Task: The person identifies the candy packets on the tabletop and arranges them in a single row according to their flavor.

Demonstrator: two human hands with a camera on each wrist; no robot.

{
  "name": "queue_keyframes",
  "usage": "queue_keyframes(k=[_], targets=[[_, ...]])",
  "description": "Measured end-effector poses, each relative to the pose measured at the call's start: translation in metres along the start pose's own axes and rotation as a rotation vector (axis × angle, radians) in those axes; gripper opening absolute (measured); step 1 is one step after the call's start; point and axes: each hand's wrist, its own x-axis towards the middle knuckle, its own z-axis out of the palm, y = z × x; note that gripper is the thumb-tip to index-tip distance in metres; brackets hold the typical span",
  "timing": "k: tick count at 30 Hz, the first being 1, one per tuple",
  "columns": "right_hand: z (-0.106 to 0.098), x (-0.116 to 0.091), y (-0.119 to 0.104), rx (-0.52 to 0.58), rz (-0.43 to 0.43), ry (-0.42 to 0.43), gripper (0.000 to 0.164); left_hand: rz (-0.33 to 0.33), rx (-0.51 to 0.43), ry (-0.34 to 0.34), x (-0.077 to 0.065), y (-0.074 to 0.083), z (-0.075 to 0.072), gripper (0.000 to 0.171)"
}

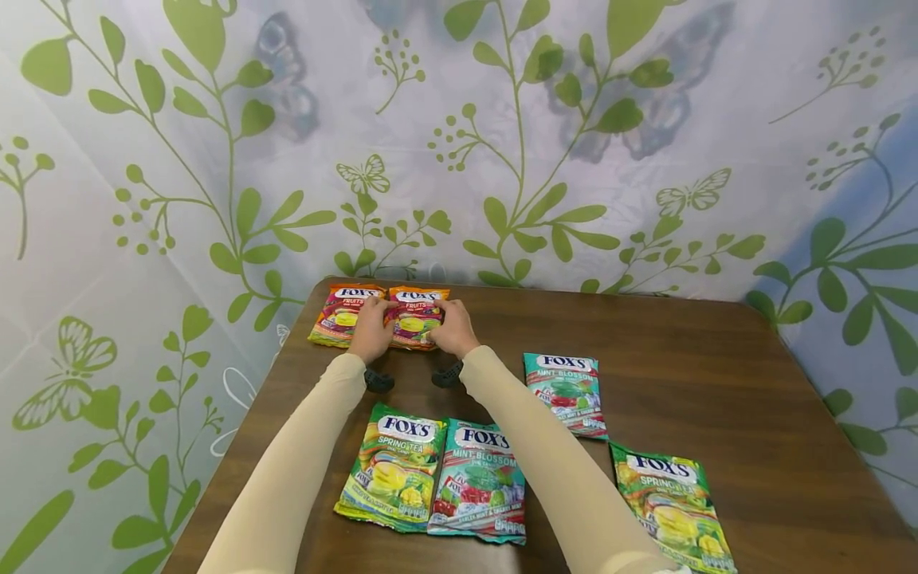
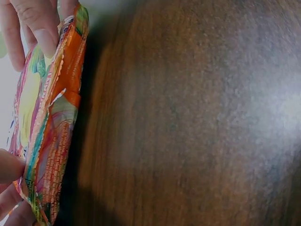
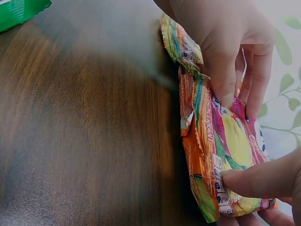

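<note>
Head view has the near-middle Fruits bag (image 1: 413, 325) at the back left of the brown table (image 1: 667, 359), with a hand on each side of it. The left hand (image 1: 372, 331) pinches its left side, thumb on the front and fingers round the edge. The right hand (image 1: 455, 328) pinches its right side the same way, and the right wrist view shows that thumb pressing on the shiny front. I can't tell if the bag is lifted a little.

Just to its left is another Fruits bag (image 1: 337, 325), lying flat, partly behind the left hand. Both bags are orange, purple and yellow.

Closer to the person, a green Spring Tea bag (image 1: 390, 470) lies beside a blue-green Mint Blossom bag (image 1: 473, 490). To the right, past the right arm, are a second Mint Blossom bag (image 1: 566, 391) and, nearer the front, a second Spring Tea bag (image 1: 677, 506).

The person wears long cream sleeves (image 1: 287, 470), with dark gadgets (image 1: 378, 383) at the wrists. The table top has wood lines. Behind it hangs a pale cloth (image 1: 430, 88) with green leaves and butterflies.
</note>
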Motion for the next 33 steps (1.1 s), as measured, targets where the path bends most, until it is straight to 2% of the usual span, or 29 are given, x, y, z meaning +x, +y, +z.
queue_keyframes(k=[17, 24, 32, 33], targets=[[0.001, -0.007, 0.001, -0.048, 0.002, -0.011, 0.083, -0.029, 0.031, 0.002, -0.007, 0.005, 0.005, 0.035], [-0.001, -0.006, -0.002, -0.055, -0.011, 0.002, 0.077, 0.008, 0.078, 0.015, -0.008, 0.008, 0.006, 0.034], [-0.003, -0.004, -0.004, -0.093, -0.031, 0.022, 0.072, 0.093, 0.096, 0.042, -0.008, 0.018, 0.006, 0.031], [-0.004, -0.004, -0.004, -0.098, -0.034, 0.024, 0.072, 0.101, 0.099, 0.047, -0.007, 0.014, 0.009, 0.032]])
